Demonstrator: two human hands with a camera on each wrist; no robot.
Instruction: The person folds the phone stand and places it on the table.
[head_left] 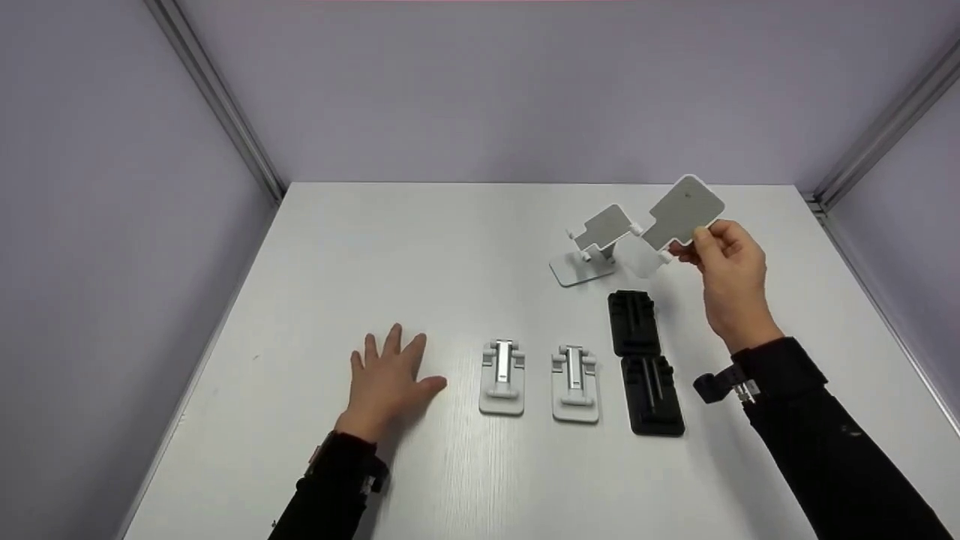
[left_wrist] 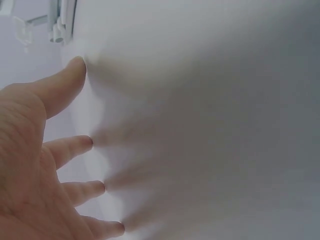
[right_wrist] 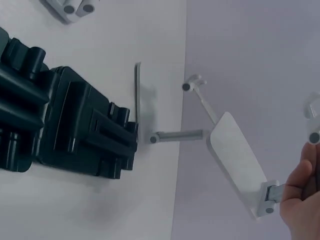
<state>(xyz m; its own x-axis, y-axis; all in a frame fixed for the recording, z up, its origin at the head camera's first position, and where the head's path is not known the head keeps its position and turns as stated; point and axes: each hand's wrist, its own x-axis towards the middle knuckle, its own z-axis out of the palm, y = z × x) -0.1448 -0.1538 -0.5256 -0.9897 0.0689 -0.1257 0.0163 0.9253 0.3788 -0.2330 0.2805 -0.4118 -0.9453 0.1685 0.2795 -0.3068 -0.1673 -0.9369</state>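
Note:
My right hand (head_left: pixel 735 277) pinches the edge of an unfolded white phone stand (head_left: pixel 686 206) with a grey pad, held up off the table. Its white base plate (right_wrist: pixel 237 155) shows tilted in the right wrist view. Just left of it, a second unfolded white phone stand (head_left: pixel 604 227) stands on the table. My left hand (head_left: pixel 382 382) rests with spread fingers, its fingertips (left_wrist: pixel 82 142) touching the tabletop. To that hand's right lie two folded white phone stands, one nearer (head_left: pixel 502 403) and one farther right (head_left: pixel 576 410).
Two folded black phone stands, a far one (head_left: pixel 634 322) and a near one (head_left: pixel 652 397), lie end to end, below the right hand. The white table (head_left: pixel 360 247) is enclosed by pale panels (head_left: pixel 480 90) at the back and both sides.

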